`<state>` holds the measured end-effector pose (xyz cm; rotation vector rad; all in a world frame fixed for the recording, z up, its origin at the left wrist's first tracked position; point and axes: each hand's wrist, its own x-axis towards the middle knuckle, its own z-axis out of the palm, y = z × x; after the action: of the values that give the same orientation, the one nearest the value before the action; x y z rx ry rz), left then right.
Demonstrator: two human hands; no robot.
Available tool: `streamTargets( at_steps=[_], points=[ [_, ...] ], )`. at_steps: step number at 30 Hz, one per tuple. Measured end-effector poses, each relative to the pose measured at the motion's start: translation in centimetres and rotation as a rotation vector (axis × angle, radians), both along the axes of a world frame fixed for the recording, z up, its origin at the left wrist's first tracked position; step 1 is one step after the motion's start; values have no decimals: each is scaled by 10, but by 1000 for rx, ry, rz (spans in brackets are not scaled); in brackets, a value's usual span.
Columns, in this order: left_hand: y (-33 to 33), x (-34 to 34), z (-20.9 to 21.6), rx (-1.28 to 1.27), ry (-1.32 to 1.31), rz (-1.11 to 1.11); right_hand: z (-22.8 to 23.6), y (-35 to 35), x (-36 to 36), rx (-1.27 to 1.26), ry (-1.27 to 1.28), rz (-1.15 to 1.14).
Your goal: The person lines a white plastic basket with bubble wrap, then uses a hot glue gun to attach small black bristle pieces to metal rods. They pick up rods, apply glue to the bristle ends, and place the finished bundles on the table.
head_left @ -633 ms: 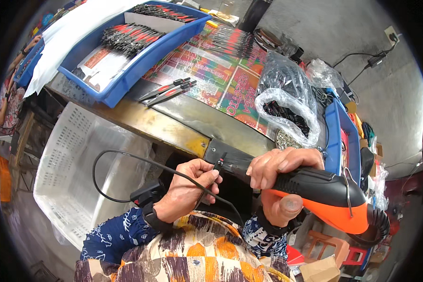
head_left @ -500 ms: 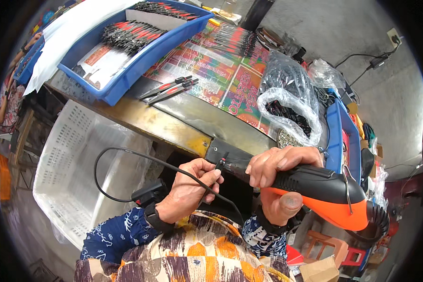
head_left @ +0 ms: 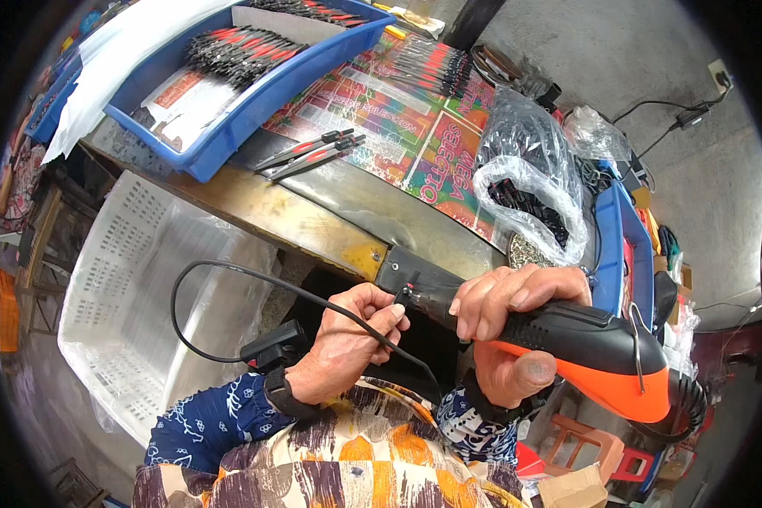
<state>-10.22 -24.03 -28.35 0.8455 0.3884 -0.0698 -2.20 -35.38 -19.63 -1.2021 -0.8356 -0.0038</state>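
My right hand (head_left: 516, 372) is wrapped round an orange and black electric screwdriver (head_left: 601, 339), its nose pointing left toward my other hand. Between thumb and fingers, my left hand (head_left: 343, 347) pinches a small, slim black part (head_left: 408, 288) with a bit of red on it. The screwdriver's tip reaches to this part or very near it; contact is too small to make out. A black cable (head_left: 296, 292) loops over my left hand. Beyond my hands, several slim black, red and silver pen-like pieces (head_left: 313, 152) lie on the metal table edge.
A blue tray (head_left: 199, 165) holds bundles of similar pieces. More lie in a row (head_left: 432, 68) on the printed sheet. A clear bag (head_left: 525, 127) of black parts stands beside a heap of small metal pieces (head_left: 525, 254). At left is a white plastic basket (head_left: 114, 279).
The whole view has shifted slightly. Both hands keep nearly the same pose, the screwdriver still held against or close to the small black part.
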Motion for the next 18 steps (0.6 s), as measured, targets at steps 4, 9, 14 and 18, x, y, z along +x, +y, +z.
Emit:
streamTargets(
  at_steps=[4, 9, 14, 18],
  points=[
    [0, 0, 1, 16, 23, -2, 0, 1, 2, 21, -23, 33],
    [0, -1, 1, 22, 16, -13, -2, 0, 6, 26, -77, 70],
    [0, 0, 1, 15, 20, -17, -3, -1, 8, 45, -98, 93],
    [0, -1, 2, 17, 49, -16, -2, 0, 6, 23, -84, 72]
  ],
)
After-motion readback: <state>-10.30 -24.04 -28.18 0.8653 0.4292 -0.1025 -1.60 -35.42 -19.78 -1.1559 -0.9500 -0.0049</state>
